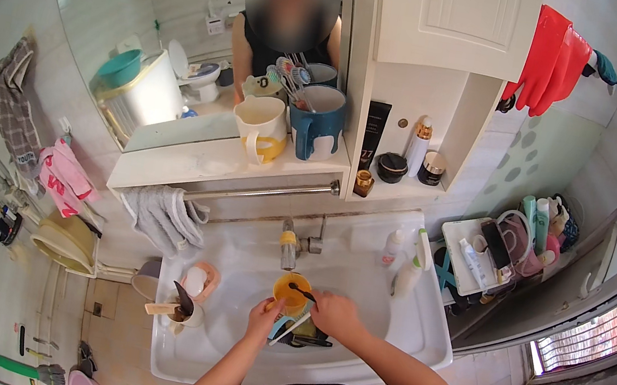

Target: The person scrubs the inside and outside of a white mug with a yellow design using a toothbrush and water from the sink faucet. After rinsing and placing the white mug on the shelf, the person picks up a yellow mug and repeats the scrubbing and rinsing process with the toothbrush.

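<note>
Over the white sink basin [366,312], my left hand [265,319] grips the side of a yellow cup [283,286], its mouth turned up toward me. My right hand [337,316] is closed around a slim black brush [303,292], whose dark head reaches inside the cup. Just below the cup, a white stick-like handle [289,330] slants down from near my right hand; whether a hand touches it I cannot tell. Beneath it in the basin lie dark items [312,342] and something blue, too small to make out. The faucet [289,245] stands just beyond the cup.
At the sink's left are a soap dish [201,279] and a holder [185,317] with a comb. Pump bottles [411,273] stand right. Behind, a ledge holds a white-yellow mug [260,129] and a blue mug [316,124] with toothbrushes. A grey towel [161,217] hangs from the rail.
</note>
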`<control>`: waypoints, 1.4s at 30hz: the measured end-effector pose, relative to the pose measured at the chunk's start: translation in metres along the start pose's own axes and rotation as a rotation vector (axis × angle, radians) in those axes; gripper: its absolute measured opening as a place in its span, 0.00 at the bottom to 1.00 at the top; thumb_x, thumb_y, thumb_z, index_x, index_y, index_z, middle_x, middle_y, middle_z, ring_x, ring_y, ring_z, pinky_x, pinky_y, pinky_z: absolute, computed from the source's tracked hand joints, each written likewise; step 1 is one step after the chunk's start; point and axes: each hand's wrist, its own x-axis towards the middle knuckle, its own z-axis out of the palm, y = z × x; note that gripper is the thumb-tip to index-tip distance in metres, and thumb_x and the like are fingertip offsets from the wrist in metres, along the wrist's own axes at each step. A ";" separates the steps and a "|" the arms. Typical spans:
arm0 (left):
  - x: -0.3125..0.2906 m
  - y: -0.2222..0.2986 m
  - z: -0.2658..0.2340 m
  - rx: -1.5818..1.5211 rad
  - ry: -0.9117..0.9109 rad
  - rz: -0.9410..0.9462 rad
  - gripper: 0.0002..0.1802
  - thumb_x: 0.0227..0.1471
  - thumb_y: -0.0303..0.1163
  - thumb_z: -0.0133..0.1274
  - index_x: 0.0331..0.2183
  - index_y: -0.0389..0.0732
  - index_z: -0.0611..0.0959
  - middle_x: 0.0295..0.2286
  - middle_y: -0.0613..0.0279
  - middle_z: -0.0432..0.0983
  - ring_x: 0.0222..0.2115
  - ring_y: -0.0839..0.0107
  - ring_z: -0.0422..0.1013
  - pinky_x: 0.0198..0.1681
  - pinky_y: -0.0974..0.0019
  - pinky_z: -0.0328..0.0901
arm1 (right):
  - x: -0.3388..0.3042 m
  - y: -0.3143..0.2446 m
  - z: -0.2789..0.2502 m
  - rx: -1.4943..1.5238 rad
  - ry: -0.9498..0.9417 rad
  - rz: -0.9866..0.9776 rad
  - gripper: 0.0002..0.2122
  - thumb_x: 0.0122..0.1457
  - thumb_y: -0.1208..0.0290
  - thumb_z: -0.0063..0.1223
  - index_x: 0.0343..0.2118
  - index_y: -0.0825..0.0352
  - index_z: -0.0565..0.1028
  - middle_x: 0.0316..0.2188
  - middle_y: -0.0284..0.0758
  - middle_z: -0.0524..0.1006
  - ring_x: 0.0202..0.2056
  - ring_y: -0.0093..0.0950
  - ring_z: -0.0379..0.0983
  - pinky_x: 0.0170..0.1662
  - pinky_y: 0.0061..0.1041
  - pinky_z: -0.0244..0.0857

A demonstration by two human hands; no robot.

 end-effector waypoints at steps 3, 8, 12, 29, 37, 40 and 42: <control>0.014 0.003 0.005 0.051 -0.026 0.093 0.24 0.49 0.38 0.56 0.42 0.30 0.73 0.31 0.64 0.74 0.29 0.80 0.68 0.32 0.76 0.63 | 0.015 -0.001 0.002 0.008 0.024 0.012 0.07 0.50 0.69 0.46 0.30 0.66 0.70 0.19 0.39 0.74 0.23 0.39 0.73 0.26 0.36 0.67; 0.015 0.024 0.022 -0.006 -0.044 0.097 0.24 0.49 0.37 0.56 0.43 0.30 0.73 0.31 0.65 0.73 0.30 0.80 0.68 0.33 0.76 0.63 | 0.026 0.017 0.014 -0.032 0.015 -0.076 0.08 0.52 0.66 0.47 0.28 0.66 0.68 0.19 0.40 0.74 0.23 0.40 0.73 0.26 0.37 0.67; 0.012 0.014 0.014 -0.040 -0.133 0.107 0.22 0.49 0.33 0.56 0.43 0.29 0.73 0.36 0.63 0.73 0.34 0.79 0.68 0.38 0.75 0.63 | 0.010 0.003 0.005 0.036 -0.251 -0.038 0.10 0.55 0.62 0.45 0.30 0.65 0.69 0.20 0.41 0.75 0.23 0.40 0.74 0.25 0.37 0.67; -0.045 0.046 -0.029 -0.093 -0.130 0.367 0.08 0.47 0.20 0.54 0.21 0.34 0.70 0.54 0.51 0.58 0.46 0.72 0.64 0.48 0.71 0.60 | -0.014 -0.034 0.009 0.104 -0.082 -0.196 0.09 0.56 0.63 0.44 0.32 0.64 0.70 0.13 0.37 0.73 0.15 0.36 0.71 0.17 0.35 0.63; -0.052 0.038 -0.049 -0.077 -0.071 0.393 0.10 0.46 0.19 0.53 0.20 0.37 0.69 0.54 0.50 0.59 0.48 0.73 0.63 0.48 0.72 0.60 | -0.012 -0.049 0.000 0.146 -0.056 -0.213 0.07 0.56 0.67 0.44 0.28 0.65 0.68 0.13 0.38 0.72 0.15 0.37 0.71 0.17 0.35 0.63; -0.058 0.046 -0.048 -0.132 -0.057 0.389 0.10 0.46 0.19 0.53 0.20 0.38 0.69 0.53 0.50 0.60 0.48 0.72 0.62 0.48 0.71 0.60 | -0.018 -0.061 -0.004 0.212 -0.148 -0.324 0.05 0.52 0.70 0.46 0.28 0.66 0.68 0.13 0.39 0.72 0.15 0.36 0.72 0.17 0.34 0.65; -0.061 0.049 -0.055 -0.115 -0.075 0.375 0.11 0.46 0.20 0.53 0.20 0.39 0.68 0.53 0.50 0.60 0.49 0.72 0.62 0.48 0.71 0.60 | -0.018 -0.056 -0.007 0.189 -0.093 -0.336 0.06 0.52 0.68 0.46 0.29 0.65 0.69 0.13 0.38 0.72 0.15 0.36 0.71 0.17 0.34 0.64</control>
